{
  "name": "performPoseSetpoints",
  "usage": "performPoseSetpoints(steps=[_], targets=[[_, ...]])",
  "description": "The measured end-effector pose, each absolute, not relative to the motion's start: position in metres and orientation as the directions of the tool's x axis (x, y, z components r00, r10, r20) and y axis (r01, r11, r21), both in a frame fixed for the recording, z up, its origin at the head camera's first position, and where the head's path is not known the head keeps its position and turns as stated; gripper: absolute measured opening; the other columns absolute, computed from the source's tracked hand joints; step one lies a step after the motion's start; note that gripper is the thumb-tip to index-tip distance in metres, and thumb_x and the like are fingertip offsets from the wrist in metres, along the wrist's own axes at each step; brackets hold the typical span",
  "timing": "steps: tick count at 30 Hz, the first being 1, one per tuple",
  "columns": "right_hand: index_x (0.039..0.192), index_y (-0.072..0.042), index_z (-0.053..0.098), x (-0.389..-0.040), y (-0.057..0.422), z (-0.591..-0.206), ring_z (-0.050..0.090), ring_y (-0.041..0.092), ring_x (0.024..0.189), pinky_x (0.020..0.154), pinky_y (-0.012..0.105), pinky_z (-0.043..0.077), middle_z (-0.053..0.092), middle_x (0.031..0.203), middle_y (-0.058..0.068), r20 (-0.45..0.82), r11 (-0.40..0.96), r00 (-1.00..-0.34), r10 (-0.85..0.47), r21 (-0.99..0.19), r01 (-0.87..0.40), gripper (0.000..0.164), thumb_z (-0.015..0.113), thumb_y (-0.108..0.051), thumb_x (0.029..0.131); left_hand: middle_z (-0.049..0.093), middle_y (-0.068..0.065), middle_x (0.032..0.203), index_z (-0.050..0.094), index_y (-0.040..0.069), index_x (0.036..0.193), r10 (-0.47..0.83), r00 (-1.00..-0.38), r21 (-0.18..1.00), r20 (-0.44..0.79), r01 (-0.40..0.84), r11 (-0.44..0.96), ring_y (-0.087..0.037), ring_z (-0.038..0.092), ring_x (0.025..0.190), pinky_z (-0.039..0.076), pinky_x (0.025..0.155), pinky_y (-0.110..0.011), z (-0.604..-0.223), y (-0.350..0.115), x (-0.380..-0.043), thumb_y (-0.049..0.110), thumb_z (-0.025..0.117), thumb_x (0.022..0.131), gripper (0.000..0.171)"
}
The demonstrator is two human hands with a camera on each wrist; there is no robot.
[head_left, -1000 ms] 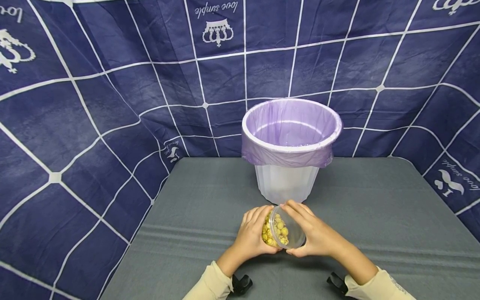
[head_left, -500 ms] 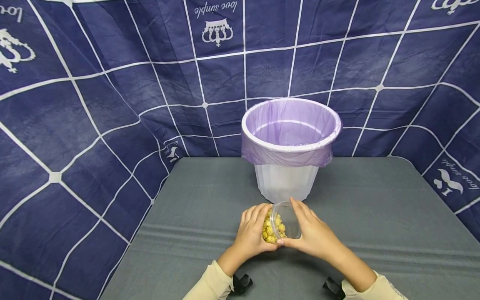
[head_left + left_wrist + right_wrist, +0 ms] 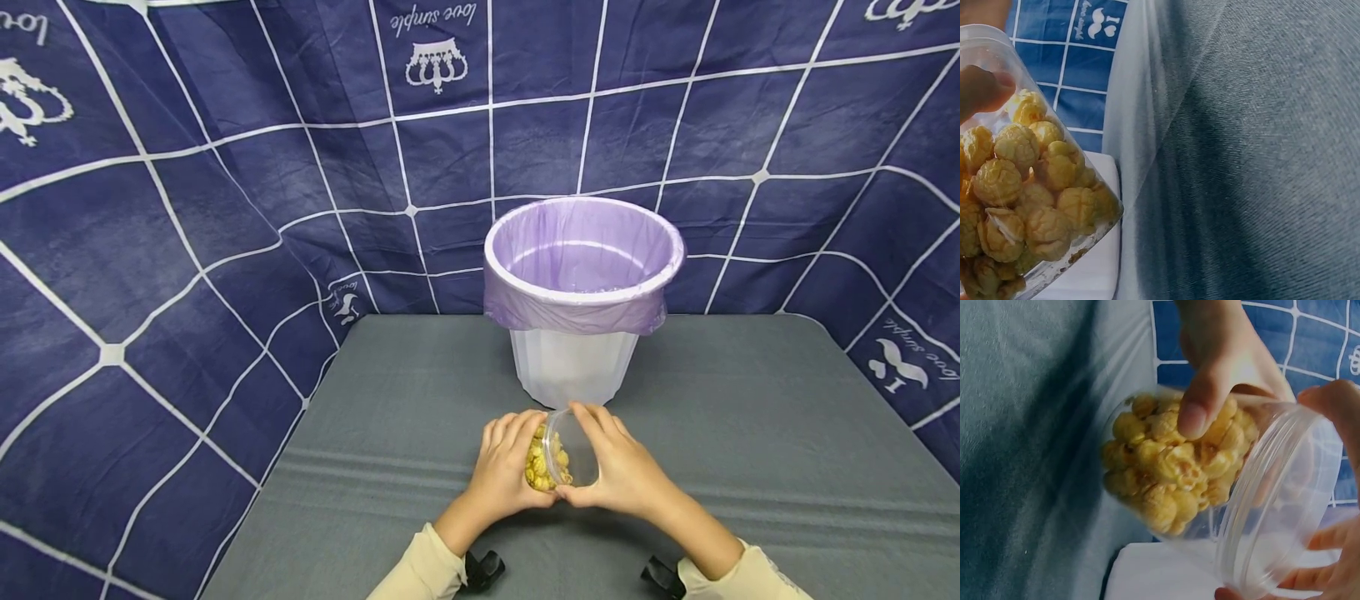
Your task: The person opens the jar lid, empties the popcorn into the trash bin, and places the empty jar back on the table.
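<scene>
A clear plastic jar (image 3: 537, 465) of yellow popcorn (image 3: 1166, 456) lies tipped on its side above the table, mouth end to the right. My left hand (image 3: 501, 468) grips its body, the thumb lying along the wall in the right wrist view. Over the mouth end sits a clear round lid (image 3: 1288, 500). My right hand (image 3: 626, 468) holds this lid by the rim, thumb below and fingers at the top. In the left wrist view the jar's corner and the popcorn fill the left side.
Just beyond the hands stands a white bin (image 3: 573, 367) lined with a purple bag (image 3: 577, 315). A grey cloth (image 3: 390, 400) covers the table. Blue curtains with white grid lines (image 3: 262, 192) close off the back and sides.
My right hand has shifted its fingers and thumb around the lid's rim, opening wider and then closing in again. The left hand and the jar have stayed nearly in place.
</scene>
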State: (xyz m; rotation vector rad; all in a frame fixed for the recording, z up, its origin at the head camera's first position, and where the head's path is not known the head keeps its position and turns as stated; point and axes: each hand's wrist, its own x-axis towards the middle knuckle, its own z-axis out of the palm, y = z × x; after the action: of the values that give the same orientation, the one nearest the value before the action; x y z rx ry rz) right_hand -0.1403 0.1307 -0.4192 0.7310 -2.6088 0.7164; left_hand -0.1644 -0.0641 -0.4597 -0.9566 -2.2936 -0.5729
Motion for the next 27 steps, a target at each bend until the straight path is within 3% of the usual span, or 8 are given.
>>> performPoseSetpoints(steps=[7,15,19,27], targets=[[0.134,-0.011,0.037,-0.1442,0.1351,-0.4235,0.046,0.028,0.104,0.064,0.044,0.048,0.043,0.120,0.008,0.488,0.692,-0.756,-0.436,-0.355,-0.629,0.103,0.077,-0.051,0.049,0.046,-0.002,0.122,0.040,0.011,0.128,0.500,-0.562,0.152,0.659,0.751,0.643,-0.022,0.042,0.103,0.032,0.085,-0.039,-0.4586,-0.0641,-0.1653,0.047,0.080,0.040,0.103],[0.132,-0.011,0.040,-0.1476,0.1371,-0.4265,0.044,0.032,0.108,0.072,0.045,0.047,0.042,0.124,0.018,0.532,0.612,-0.589,-0.608,-0.158,-0.775,0.101,0.078,-0.045,0.044,0.047,0.000,0.123,0.037,0.013,0.131,0.543,-0.594,0.212,0.594,0.767,0.606,-0.021,0.043,0.107,0.035,0.088,-0.040,-0.4611,-0.0703,-0.1633,0.047,0.081,0.041,0.105],[0.136,-0.014,0.036,-0.1496,0.1377,-0.4243,0.042,0.028,0.110,0.073,0.043,0.048,0.039,0.127,0.015,0.496,0.602,-0.613,-0.615,-0.206,-0.771,0.102,0.078,-0.045,0.048,0.047,-0.001,0.123,0.037,0.013,0.130,0.537,-0.602,0.213,0.591,0.758,0.616,-0.021,0.042,0.107,0.035,0.087,-0.040,-0.4595,-0.0717,-0.1639,0.046,0.081,0.042,0.104],[0.144,-0.017,0.017,-0.1419,0.1367,-0.4184,0.033,0.031,0.122,0.085,0.050,0.041,0.029,0.140,0.013,0.400,0.655,-0.763,-0.509,-0.395,-0.644,0.109,0.071,-0.060,0.060,0.045,0.000,0.124,0.037,0.013,0.129,0.534,-0.650,0.246,0.540,0.729,0.639,-0.019,0.040,0.108,0.032,0.090,-0.037,-0.4589,-0.0707,-0.1647,0.046,0.079,0.046,0.099]])
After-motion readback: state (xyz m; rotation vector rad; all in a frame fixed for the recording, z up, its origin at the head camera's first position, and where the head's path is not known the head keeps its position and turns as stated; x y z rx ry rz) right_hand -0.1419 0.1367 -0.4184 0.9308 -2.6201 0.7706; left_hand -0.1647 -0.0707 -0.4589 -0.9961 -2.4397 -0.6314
